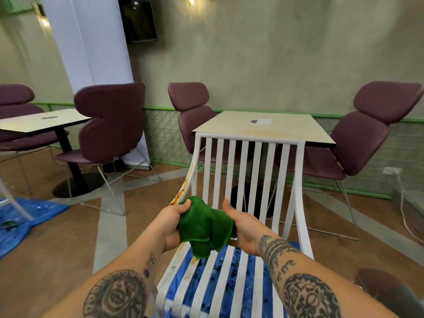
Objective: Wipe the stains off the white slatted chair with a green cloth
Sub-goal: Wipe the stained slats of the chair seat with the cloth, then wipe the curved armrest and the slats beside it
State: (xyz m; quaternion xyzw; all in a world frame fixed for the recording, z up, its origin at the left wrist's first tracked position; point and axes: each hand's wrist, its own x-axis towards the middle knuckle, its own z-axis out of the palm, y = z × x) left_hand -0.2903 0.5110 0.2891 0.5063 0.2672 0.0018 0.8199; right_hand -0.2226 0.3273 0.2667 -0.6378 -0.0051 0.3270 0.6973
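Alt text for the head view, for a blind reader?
The left hand and right hand hold a bunched green cloth above a white slatted chair with brown stains on its left edge. Purple chairs and a table stand behind.

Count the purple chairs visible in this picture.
4 purple chairs: one at far left edge; one right of the left table; one behind the right table; one on its right. Dark shape bottom right may be a fifth.
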